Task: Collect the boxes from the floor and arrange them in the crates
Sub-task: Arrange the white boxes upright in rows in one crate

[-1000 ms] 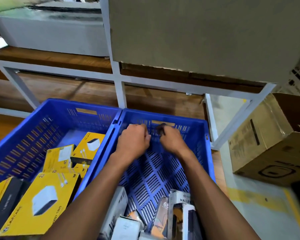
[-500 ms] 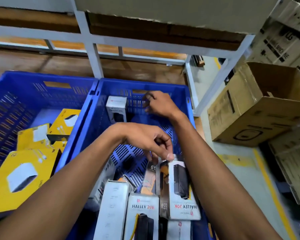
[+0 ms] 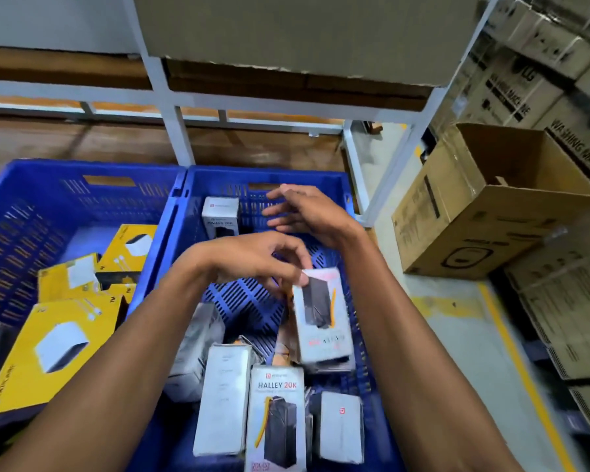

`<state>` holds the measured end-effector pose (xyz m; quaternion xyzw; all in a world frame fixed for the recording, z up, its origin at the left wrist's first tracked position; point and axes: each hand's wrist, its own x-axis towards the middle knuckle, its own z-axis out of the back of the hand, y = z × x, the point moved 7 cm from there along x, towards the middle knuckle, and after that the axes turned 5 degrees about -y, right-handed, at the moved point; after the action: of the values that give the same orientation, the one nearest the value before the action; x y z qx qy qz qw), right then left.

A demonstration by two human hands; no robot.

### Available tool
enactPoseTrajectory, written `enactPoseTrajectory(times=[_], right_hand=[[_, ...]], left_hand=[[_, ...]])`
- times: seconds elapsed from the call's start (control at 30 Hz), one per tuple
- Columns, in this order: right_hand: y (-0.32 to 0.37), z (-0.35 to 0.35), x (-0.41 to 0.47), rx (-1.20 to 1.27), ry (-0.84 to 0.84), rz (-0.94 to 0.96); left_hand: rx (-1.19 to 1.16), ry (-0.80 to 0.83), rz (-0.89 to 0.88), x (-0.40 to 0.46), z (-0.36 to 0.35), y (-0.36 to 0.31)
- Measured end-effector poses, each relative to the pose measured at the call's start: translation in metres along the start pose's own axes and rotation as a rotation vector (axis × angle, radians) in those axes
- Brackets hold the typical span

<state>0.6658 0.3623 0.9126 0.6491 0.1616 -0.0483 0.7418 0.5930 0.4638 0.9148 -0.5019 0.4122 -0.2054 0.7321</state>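
Note:
Two blue crates stand side by side. The right crate (image 3: 324,177) holds several white power-bank boxes, among them a Halley 20K box (image 3: 276,417) near me. One white box (image 3: 220,216) stands upright at its far wall. My left hand (image 3: 252,258) pinches the top edge of a tilted white box (image 3: 321,318) over the crate's middle. Above the far end of the crate, my right hand (image 3: 307,216) hovers with straight fingers and holds nothing. The left crate (image 3: 31,172) contains yellow boxes (image 3: 58,349).
A white metal rack (image 3: 178,131) with wooden shelves rises behind the crates. An open cardboard carton (image 3: 474,212) sits on the floor to the right, with stacked washing-machine cartons (image 3: 532,90) beyond it. Yellow floor tape (image 3: 525,369) runs along the right.
My left hand came back from the far wall and took hold of a white box near the middle. My right hand let go at the far wall and opened. The view tilted down.

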Motion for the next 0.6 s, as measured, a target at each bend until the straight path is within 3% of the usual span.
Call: enactPoseTrajectory(times=[0.2, 0.27, 0.4, 0.6], right_hand=[[0.006, 0.023, -0.021, 0.213, -0.091, 0.019], [-0.006, 0.019, -0.025, 0.259, -0.062, -0.02], [-0.017, 0.003, -0.031, 0.342, 0.075, -0.075], [-0.015, 0.004, -0.019, 0.452, -0.03, 0.003]], left_hand=[[-0.428, -0.57, -0.088, -0.02, 0.073, 0.022], [-0.514, -0.694, -0.129, -0.024, 0.082, 0.03], [-0.504, -0.79, -0.177, -0.029, 0.092, 0.035], [-0.441, -0.764, -0.198, -0.031, 0.095, 0.028]])
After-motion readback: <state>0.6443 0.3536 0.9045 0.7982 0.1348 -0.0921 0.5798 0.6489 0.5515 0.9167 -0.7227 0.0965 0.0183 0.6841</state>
